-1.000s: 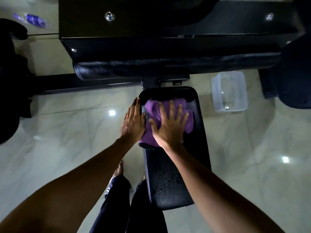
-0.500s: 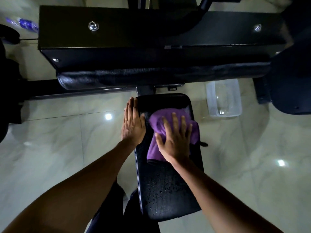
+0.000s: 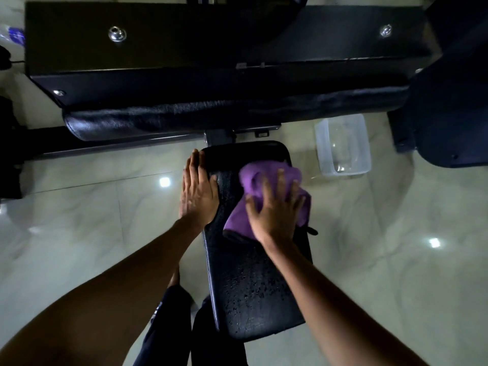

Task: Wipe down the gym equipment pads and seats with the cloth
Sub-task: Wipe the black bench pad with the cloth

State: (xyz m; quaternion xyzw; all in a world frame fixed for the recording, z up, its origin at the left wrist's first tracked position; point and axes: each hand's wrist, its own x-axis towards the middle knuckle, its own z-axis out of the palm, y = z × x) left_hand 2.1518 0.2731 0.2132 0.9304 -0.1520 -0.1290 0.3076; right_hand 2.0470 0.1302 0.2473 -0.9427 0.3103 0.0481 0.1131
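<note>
The right hand (image 3: 274,210), fingers spread flat, presses the purple cloth (image 3: 250,180) onto the far right part of the wet black seat (image 3: 253,286) to wipe it, while the left hand (image 3: 198,191) lies flat and open along the seat's far left edge, probably steadying it.

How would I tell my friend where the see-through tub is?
Find the long black pad across the machine. Below its right end, on the shiny floor beside the narrow seat, sits the tub. It is the only clear thing among the black gear.
</note>
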